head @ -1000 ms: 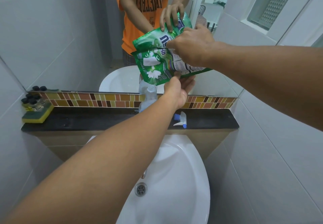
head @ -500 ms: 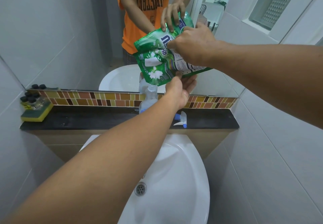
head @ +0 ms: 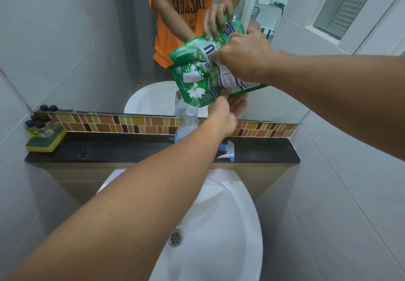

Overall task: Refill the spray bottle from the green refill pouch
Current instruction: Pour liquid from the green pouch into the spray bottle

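The green refill pouch (head: 197,83) is held tilted in the air, its lower corner right over the open neck of the clear spray bottle (head: 188,124). The bottle stands uncapped on the black ledge (head: 109,149). My right hand (head: 243,57) grips the pouch's upper part. My left hand (head: 225,112) supports the pouch's lower edge from underneath, to the right of the bottle neck. The white and blue spray head (head: 227,151) lies on the ledge to the right of the bottle. The mirror (head: 87,39) behind repeats the pouch and hands.
A yellow-green sponge (head: 46,141) with several small dark-capped bottles (head: 38,125) on it sits at the ledge's left end. The white sink (head: 219,226) with its drain (head: 176,238) lies below my arms. Tiled walls close in on both sides.
The pouch and both hands have stayed almost still over the bottle; the pouch has shifted only slightly.
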Demonstrator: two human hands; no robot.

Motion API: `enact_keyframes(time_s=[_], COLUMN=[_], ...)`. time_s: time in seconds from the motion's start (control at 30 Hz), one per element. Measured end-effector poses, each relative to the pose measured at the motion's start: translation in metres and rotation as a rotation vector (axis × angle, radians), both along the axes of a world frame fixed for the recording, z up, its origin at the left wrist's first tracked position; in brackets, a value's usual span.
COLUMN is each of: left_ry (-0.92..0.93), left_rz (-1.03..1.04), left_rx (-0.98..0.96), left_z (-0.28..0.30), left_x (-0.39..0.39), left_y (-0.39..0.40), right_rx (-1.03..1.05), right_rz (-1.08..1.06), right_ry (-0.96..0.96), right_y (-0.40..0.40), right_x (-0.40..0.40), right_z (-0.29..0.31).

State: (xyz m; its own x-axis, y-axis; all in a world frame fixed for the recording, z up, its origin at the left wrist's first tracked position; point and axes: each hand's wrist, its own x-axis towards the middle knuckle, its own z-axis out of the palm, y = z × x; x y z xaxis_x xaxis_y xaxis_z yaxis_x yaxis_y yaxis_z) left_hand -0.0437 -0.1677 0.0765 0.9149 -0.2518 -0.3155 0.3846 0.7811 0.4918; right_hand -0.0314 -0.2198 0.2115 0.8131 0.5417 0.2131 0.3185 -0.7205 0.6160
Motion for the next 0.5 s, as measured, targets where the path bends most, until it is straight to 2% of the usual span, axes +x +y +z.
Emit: enact_keyframes(time_s=[0.5], left_ry=[0.006], left_rz=[0.003], left_rx=[0.003], left_z=[-0.0030], left_x=[0.0005], left_y=[0.0028], right_rx=[0.016], right_rz=[0.011], right_ry=[0.000], right_y=[0.0026], right_x=[-0.0014], right_z=[0.0014])
